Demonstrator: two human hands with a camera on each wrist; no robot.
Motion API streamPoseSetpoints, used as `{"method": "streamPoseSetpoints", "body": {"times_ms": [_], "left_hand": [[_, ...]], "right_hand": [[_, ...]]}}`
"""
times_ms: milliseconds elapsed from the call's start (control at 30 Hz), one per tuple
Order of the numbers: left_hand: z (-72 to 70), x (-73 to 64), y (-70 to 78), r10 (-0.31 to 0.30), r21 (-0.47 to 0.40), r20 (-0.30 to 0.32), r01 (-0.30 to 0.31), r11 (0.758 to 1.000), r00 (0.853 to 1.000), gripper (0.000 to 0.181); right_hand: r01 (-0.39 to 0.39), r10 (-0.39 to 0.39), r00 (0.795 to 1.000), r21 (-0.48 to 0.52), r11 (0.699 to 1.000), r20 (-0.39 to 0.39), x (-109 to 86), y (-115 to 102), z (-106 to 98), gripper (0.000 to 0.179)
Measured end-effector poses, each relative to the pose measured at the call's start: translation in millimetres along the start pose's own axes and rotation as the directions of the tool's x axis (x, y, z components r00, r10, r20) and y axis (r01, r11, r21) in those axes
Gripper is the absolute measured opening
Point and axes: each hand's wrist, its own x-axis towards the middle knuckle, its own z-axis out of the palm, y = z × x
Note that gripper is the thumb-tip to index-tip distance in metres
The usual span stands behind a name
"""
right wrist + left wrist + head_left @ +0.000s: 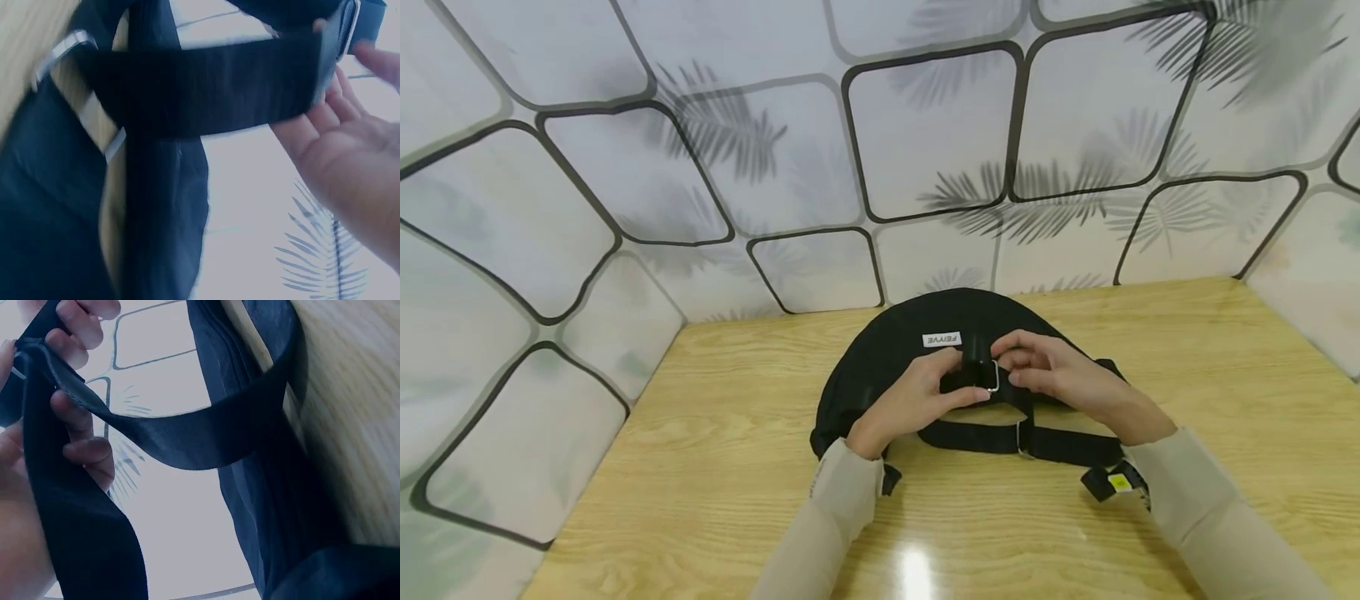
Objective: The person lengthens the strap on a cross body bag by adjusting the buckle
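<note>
A black crescent-shaped bag (880,354) lies on the table, its white label (942,340) upside down in the head view. Above the bag, my left hand (917,392) holds a raised loop of its wide black strap (976,358), thumb in front and fingers behind. A silver slider buckle (996,377) sits on that part of the strap. My right hand (1060,375) is at the buckle's right side, thumb and fingers curled at the strap there. In the right wrist view, strap webbing (206,87) stretches toward the buckle (350,31), partly covering the fingertips.
A second silver slider (1024,437) lies on the strap length (1075,446) along the bag's near side. A strap end with a yellow tag (1120,482) rests near the right sleeve. Behind the wooden table (722,467) stands a patterned wall (932,133).
</note>
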Motion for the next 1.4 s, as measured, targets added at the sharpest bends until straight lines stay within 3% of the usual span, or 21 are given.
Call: {"method": "streamPoseSetpoints", "body": {"times_ms": [133, 233, 433, 600, 867, 1100, 1400], "left_hand": [[-3.2, -1.4, -0.1, -0.018, -0.014, -0.017, 0.018, 1.0, 1.0, 0.03], [-6.4, -2.1, -0.5, -0.031, -0.013, -0.015, 0.031, 0.999, 0.999, 0.034], [-10.0, -3.0, 3.2, -0.083, 0.011, 0.007, 0.083, 0.997, 0.997, 0.046], [-12.7, -5.5, 3.3, -0.039, 0.038, 0.007, 0.039, 0.999, 0.999, 0.048], [-16.0, -7.0, 2.4, -0.021, 0.049, 0.02, 0.02, 0.999, 1.0, 0.053], [-22.2, -10.6, 0.2, -0.003, 0.076, -0.024, 0.005, 0.997, 1.0, 0.048], [-31.5, -17.3, -3.8, 0.012, 0.085, -0.057, -0.007, 0.996, 0.998, 0.044]], "right_hand": [[0.04, -0.034, 0.999, -0.152, 0.988, 0.039, -1.5, -7, 3, 0.051], [0.058, -0.053, 0.998, -0.236, 0.97, 0.027, 0.6, -10, 7, 0.06], [0.104, -0.122, 0.992, -0.348, 0.932, -0.029, 4.0, -12, 15, 0.05], [0.111, -0.146, 0.988, -0.434, 0.894, -0.047, 4.5, -15, 19, 0.045], [0.091, -0.14, 0.988, -0.479, 0.873, -0.067, 1.2, -16, 13, 0.04], [0.065, -0.128, 0.986, -0.46, 0.886, -0.107, -4.6, -14, 3, 0.04], [0.032, -0.114, 0.983, -0.48, 0.877, -0.142, -10.7, -10, -6, 0.047]]}}
